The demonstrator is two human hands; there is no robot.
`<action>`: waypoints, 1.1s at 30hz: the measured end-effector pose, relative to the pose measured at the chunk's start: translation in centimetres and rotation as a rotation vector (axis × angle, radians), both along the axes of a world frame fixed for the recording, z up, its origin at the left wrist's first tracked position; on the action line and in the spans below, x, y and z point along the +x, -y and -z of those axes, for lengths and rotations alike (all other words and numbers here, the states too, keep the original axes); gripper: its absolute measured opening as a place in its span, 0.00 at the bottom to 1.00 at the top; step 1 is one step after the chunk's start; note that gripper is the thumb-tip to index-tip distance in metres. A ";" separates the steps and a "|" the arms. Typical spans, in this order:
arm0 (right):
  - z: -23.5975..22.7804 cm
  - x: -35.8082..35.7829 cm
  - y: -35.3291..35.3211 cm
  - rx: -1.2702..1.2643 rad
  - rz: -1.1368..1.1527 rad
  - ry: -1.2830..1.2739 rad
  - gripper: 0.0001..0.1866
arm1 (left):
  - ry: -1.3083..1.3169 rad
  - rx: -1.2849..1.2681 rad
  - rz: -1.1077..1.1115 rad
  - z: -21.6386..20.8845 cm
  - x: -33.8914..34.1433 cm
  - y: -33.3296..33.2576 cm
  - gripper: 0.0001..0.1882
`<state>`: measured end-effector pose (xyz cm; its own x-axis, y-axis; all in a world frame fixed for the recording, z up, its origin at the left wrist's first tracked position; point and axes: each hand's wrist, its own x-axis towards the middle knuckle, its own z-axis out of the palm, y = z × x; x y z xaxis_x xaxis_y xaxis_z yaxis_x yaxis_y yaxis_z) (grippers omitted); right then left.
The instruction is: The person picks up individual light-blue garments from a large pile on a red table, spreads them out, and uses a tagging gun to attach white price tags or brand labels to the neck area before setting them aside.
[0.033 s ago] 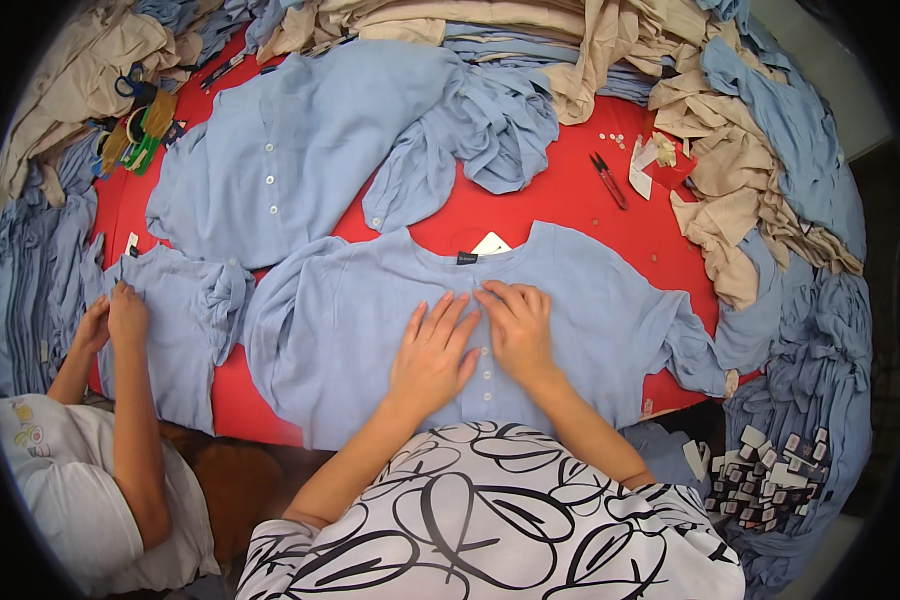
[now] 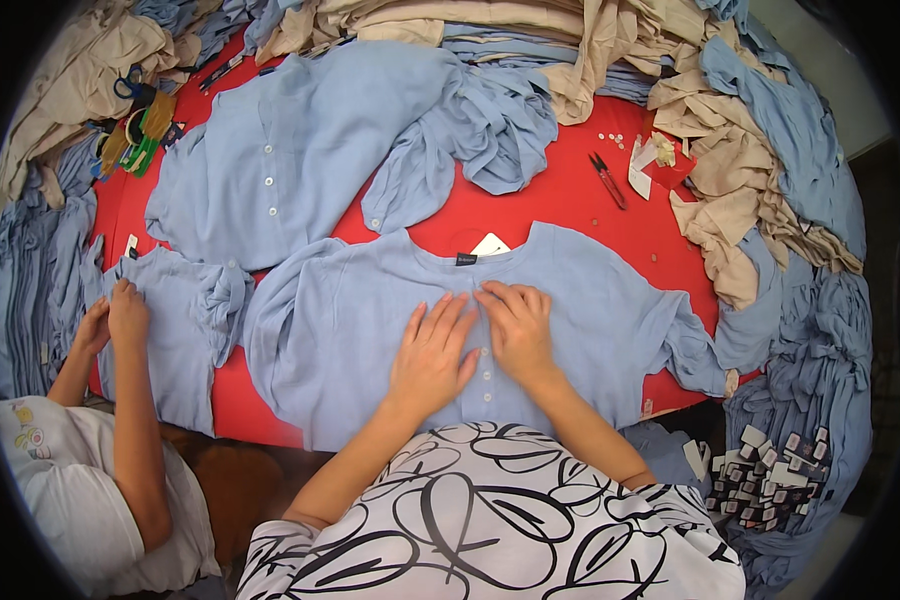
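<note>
A light blue buttoned shirt (image 2: 590, 310) lies spread front up before me, its collar away from me and a dark neck label (image 2: 466, 259) at the neckline. My left hand (image 2: 433, 350) rests on the left side of the button placket, fingers stretched and slightly apart. On the placket's other side my right hand (image 2: 519, 325) lies with bent fingers, its fingertips touching the cloth just below the neckline. White buttons (image 2: 486, 376) show on the placket below my hands. A white tag (image 2: 490, 245) sticks out behind the collar.
A second blue shirt (image 2: 310, 140) lies beyond on the red table (image 2: 570, 205). Snips (image 2: 608, 181) and loose buttons (image 2: 611, 137) lie at right. Left, a co-worker's hands (image 2: 120, 315) handle a blue garment (image 2: 175, 320). Tape rolls (image 2: 140, 130), garment piles and a tag heap (image 2: 770, 475) surround.
</note>
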<state>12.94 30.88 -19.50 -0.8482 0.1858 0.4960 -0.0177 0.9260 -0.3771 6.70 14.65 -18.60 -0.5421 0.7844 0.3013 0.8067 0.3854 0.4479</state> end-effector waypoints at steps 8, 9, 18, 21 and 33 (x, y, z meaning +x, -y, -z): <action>-0.3 -0.1 0.3 0.059 0.015 0.010 0.20 | -0.024 -0.061 0.003 -0.5 -0.4 -0.1 0.33; -0.3 -0.1 0.3 0.058 0.017 0.011 0.21 | -0.010 -0.057 0.009 -0.4 -0.5 -0.1 0.33; -1.2 -0.1 0.1 0.029 -0.017 0.171 0.25 | 0.033 -0.025 0.025 -0.1 -0.4 0.2 0.32; -4.0 1.2 -2.2 -0.480 -0.051 0.061 0.22 | 0.033 0.036 -0.026 -1.5 -0.5 1.9 0.31; -5.4 23.2 -10.6 -0.331 0.585 0.704 0.20 | 0.292 -0.159 -0.766 -3.2 5.6 21.3 0.16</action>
<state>36.10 41.51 -14.05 -0.6600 0.7111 -0.2425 0.7407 0.5618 -0.3685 12.34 -6.67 -15.37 -0.9820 0.1881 -0.0173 0.1554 0.8566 0.4921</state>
